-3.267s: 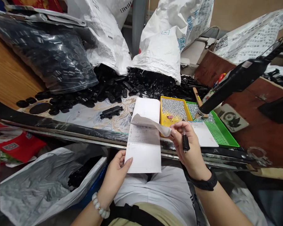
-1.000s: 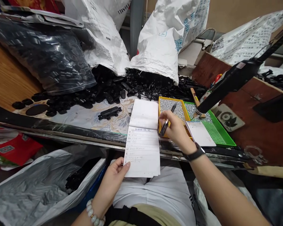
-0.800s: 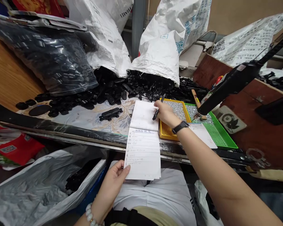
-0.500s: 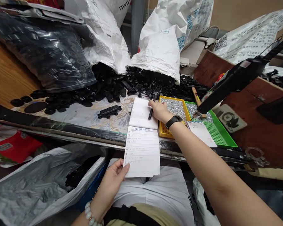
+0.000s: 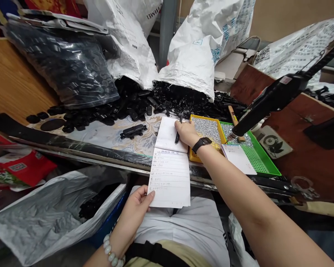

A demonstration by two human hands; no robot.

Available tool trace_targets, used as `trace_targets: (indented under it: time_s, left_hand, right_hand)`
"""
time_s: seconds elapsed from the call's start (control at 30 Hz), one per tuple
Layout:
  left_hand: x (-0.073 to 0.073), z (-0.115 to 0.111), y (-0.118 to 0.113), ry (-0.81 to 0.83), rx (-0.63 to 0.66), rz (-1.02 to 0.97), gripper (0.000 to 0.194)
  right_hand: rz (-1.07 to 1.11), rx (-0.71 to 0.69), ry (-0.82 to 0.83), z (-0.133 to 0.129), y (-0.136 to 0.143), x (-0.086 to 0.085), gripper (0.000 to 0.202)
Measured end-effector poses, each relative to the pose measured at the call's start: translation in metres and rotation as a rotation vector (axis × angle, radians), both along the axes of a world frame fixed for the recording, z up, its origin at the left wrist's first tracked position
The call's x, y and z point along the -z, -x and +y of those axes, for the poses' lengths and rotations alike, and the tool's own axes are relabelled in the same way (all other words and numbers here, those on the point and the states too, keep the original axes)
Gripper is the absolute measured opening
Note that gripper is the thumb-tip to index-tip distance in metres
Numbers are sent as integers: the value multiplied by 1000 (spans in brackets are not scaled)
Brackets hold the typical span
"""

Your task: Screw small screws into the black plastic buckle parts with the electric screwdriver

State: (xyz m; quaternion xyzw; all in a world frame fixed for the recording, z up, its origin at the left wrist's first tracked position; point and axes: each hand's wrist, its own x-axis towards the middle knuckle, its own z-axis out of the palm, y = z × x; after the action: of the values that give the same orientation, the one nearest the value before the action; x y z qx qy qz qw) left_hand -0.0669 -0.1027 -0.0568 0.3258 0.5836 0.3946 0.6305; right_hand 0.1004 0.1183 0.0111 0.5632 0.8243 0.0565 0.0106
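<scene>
An open white notepad (image 5: 170, 174) lies across the table's front edge, its lower page lined with handwriting. My left hand (image 5: 136, 211) pinches its lower left corner over my lap. Resting on the flipped-up upper page, my right hand (image 5: 187, 133) grips a black pen (image 5: 178, 132) with the tip on the paper; a black watch is on that wrist. Right beside this hand stands a yellow tray (image 5: 204, 130) filled with tiny silvery parts.
A green tray (image 5: 257, 159) with a small notepad (image 5: 238, 158) sits right of the yellow one. Heaps of black plastic parts (image 5: 144, 102) spill from white sacks (image 5: 192, 55). A black tool arm (image 5: 278, 100) slants over the trays. A plastic-lined bin (image 5: 52, 215) stands at lower left.
My right hand let the turned page fall flat, then moved from over the yellow tray left onto the upper page, pen tip now down on it. The left hand kept its hold.
</scene>
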Motion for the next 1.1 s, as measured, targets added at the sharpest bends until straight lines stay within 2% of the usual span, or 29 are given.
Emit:
trace_targets:
  time_s: [0.23, 0.33, 0.53, 0.73, 0.97, 1.1]
  left_hand:
    - [-2, 2, -2, -4, -10, -20, 27]
    - [-2, 3, -3, -3, -12, -21, 27]
    - [1, 1, -2, 2, -17, -25, 26]
    - [-1, 0, 1, 14, -20, -29, 27]
    - [0, 0, 2, -3, -17, -25, 27]
    - [0, 0, 1, 1, -13, -31, 26]
  right_hand:
    - [124, -51, -118, -26, -12, -21, 47]
    - [181, -104, -108, -26, -14, -25, 50]
    - [25, -78, 126, -6, -5, -17, 44]
    - [-18, -112, 94, -13, 3, -14, 41]
    - [-28, -153, -6, -18, 7, -3, 33]
    - [-4, -182, -72, -21, 4, -8, 36]
